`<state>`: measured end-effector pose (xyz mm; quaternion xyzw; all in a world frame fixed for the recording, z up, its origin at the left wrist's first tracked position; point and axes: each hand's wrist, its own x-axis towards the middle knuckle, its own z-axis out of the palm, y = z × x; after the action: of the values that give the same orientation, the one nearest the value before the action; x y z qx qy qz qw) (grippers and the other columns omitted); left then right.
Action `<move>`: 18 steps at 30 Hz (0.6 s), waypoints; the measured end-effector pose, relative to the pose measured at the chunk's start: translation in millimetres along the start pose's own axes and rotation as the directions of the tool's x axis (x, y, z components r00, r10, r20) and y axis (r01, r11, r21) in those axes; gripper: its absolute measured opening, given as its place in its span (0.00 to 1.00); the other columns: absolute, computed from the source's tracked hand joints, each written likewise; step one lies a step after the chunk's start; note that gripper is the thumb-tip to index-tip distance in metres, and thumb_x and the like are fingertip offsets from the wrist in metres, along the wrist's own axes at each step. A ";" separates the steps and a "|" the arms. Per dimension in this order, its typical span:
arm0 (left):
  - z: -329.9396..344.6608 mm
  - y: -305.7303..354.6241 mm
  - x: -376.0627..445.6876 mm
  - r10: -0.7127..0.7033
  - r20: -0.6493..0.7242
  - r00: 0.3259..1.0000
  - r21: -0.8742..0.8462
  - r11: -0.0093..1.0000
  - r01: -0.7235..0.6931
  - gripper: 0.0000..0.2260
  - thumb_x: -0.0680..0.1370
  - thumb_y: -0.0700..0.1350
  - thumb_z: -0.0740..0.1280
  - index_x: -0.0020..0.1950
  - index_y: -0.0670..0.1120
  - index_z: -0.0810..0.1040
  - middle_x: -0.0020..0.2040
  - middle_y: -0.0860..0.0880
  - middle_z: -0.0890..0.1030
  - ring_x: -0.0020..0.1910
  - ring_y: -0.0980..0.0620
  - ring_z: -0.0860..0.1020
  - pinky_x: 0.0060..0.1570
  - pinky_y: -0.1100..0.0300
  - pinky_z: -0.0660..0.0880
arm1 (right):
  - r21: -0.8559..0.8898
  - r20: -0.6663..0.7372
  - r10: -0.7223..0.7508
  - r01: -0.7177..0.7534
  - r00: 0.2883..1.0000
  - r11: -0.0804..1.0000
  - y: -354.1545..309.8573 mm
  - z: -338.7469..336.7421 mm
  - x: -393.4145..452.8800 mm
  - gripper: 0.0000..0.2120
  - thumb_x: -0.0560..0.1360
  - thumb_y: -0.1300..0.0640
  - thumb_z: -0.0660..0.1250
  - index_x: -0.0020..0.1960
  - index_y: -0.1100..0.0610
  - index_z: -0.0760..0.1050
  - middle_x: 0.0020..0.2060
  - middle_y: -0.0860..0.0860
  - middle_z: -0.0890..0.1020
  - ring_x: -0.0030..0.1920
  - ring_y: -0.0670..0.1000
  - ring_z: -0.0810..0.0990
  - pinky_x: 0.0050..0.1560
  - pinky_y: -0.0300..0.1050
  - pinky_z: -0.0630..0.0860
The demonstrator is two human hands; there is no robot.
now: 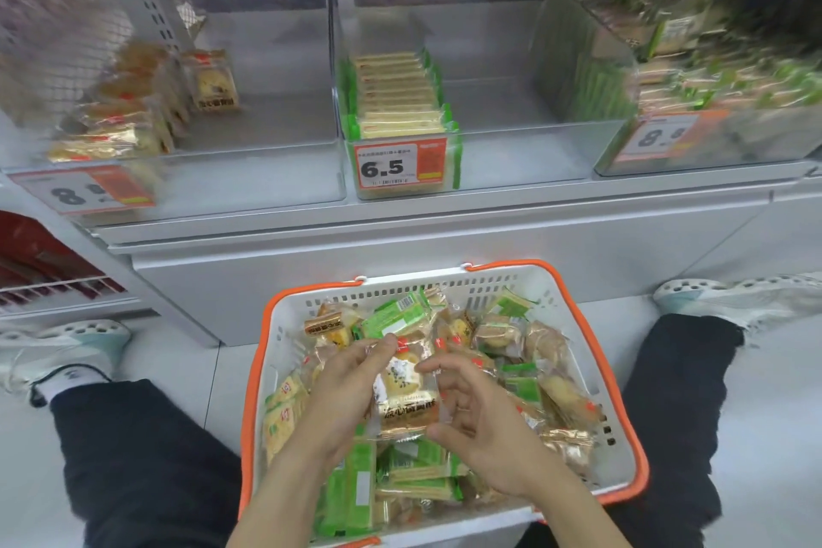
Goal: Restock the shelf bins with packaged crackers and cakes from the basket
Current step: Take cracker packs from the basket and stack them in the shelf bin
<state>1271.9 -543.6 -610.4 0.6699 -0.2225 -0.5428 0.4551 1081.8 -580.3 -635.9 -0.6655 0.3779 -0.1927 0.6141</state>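
A white basket with an orange rim (591, 320) stands on the floor between my legs, heaped with gold-wrapped cakes and green-wrapped crackers (391, 314). Over its middle I hold one gold-wrapped cake packet (407, 392). My left hand (347, 387) grips its left edge and my right hand (471, 409) curls around its right side. Above, three clear shelf bins stand in a row. The left bin (267, 174) holds gold cake packets (120, 111), the middle bin (511, 156) a row of green cracker packs (398, 96), and the right bin (667, 147) is heaped with green packs.
Price tags reading 6.5 (398, 165) and 8 hang on the bin fronts. A grey shelf base (400, 245) stands right behind the basket. My shoes (66, 347) rest on the floor at both sides. A red-stocked lower shelf (40, 258) lies at far left.
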 end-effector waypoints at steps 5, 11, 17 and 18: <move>12.9 5.7 -5.1 -0.077 0.104 0.992 -0.254 0.962 0.101 0.12 0.78 0.49 0.69 0.59 0.46 0.82 0.57 0.56 0.83 0.58 0.64 0.75 0.60 0.58 0.69 | 0.058 0.008 -0.014 0.014 1.000 0.998 -6.7 -6.2 -14.7 0.31 0.75 0.66 0.71 0.70 0.40 0.69 0.58 0.46 0.73 0.40 0.48 0.72 0.44 0.46 0.75; 10.6 14.5 -0.6 -0.138 0.144 0.980 -0.239 0.956 0.170 0.12 0.76 0.41 0.68 0.56 0.34 0.80 0.51 0.40 0.82 0.44 0.49 0.80 0.46 0.50 0.79 | 0.105 0.066 0.001 -0.008 0.998 0.994 -12.5 -11.6 -24.7 0.31 0.75 0.67 0.72 0.70 0.42 0.69 0.58 0.46 0.73 0.38 0.54 0.70 0.41 0.50 0.72; -16.9 32.0 6.6 -0.060 0.225 0.973 0.096 0.995 0.039 0.12 0.74 0.44 0.72 0.54 0.39 0.85 0.50 0.42 0.86 0.46 0.48 0.83 0.43 0.58 0.79 | 0.058 0.118 0.028 -0.035 0.993 0.998 -21.2 -16.7 -28.5 0.33 0.75 0.66 0.73 0.70 0.38 0.69 0.63 0.47 0.72 0.37 0.52 0.69 0.39 0.49 0.71; -19.8 35.0 6.3 -0.046 0.244 0.969 0.138 0.990 0.012 0.13 0.73 0.46 0.72 0.54 0.41 0.85 0.50 0.44 0.87 0.49 0.46 0.84 0.47 0.55 0.80 | 0.034 0.121 0.025 -0.029 0.992 0.999 -24.5 -16.8 -27.9 0.33 0.75 0.66 0.73 0.70 0.37 0.69 0.62 0.46 0.72 0.37 0.52 0.69 0.40 0.50 0.71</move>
<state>1299.2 -558.3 -584.0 0.6299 -0.3036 -0.6120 0.3693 1058.4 -571.8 -603.6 -0.6598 0.3454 -0.1504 0.6501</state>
